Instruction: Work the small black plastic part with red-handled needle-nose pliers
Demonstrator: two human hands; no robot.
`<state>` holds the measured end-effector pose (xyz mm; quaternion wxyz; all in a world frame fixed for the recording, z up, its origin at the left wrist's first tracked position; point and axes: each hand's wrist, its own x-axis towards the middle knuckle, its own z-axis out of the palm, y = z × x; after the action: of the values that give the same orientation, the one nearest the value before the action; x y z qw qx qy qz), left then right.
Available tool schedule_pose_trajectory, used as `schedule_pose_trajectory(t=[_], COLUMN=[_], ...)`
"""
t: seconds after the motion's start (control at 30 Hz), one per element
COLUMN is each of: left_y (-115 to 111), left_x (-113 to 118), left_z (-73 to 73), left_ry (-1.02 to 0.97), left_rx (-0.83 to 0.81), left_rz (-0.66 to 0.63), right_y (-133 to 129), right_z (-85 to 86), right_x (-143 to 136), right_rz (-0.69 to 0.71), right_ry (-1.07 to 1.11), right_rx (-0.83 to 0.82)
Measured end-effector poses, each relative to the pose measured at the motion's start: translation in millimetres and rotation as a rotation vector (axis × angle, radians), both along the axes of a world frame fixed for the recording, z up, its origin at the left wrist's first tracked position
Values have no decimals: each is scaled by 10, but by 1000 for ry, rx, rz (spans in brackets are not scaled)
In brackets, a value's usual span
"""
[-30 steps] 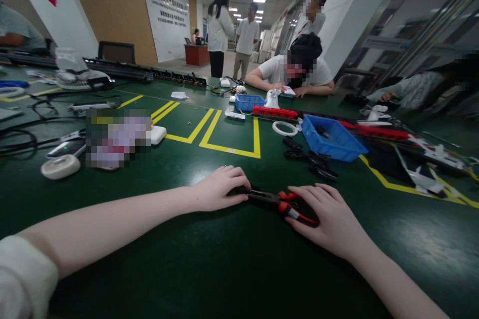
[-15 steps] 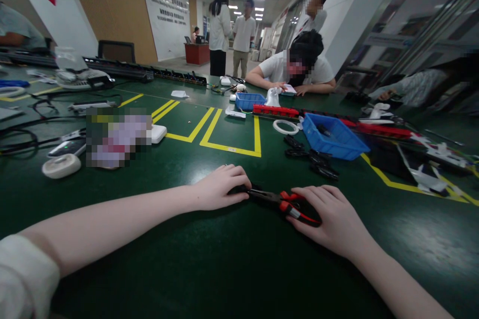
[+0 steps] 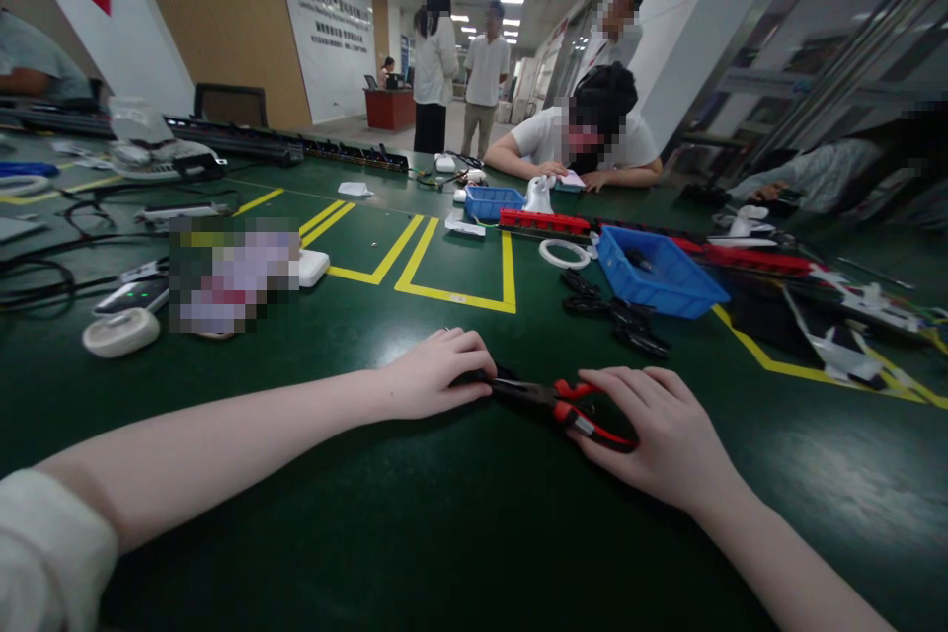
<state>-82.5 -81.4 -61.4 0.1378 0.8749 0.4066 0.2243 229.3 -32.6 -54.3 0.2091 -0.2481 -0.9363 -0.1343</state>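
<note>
My right hand (image 3: 648,425) is closed around the red and black handles of long-nose pliers (image 3: 585,415). Their handles stand apart and the jaws point left, low over the green table. My left hand (image 3: 436,375) pinches a small black piece (image 3: 472,377), mostly covered by the fingers, so its kind is unclear. The pliers' tips meet this piece right by the left fingertips; whether they grip it cannot be made out. Just beyond the right hand lie bundled black cables (image 3: 622,316).
A blue bin (image 3: 659,281) and a white ring (image 3: 564,254) lie beyond the cables. To the left are a phone (image 3: 241,281), a white block (image 3: 314,268) and a white oval object (image 3: 120,332). Yellow tape (image 3: 455,297) marks the green table (image 3: 415,533). A person (image 3: 592,123) leans over the far side.
Both hands, the pliers and the black piece keep practically the same positions. The whole view has shifted only very slightly.
</note>
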Motion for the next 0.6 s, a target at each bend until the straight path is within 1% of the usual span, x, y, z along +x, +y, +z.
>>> schedule_pose_trajectory(t=[0.27,0.6], left_y=[5,14], left_x=[-1,-3], left_z=[-7,-18], left_ry=[-10,-15], left_rx=[-11,-7], left_rz=[-1,3], right_y=[12,-12], right_z=[0,18], right_x=[11,-6], right_rz=[0,17], right_ry=[26,58], right_rx=[3,-49])
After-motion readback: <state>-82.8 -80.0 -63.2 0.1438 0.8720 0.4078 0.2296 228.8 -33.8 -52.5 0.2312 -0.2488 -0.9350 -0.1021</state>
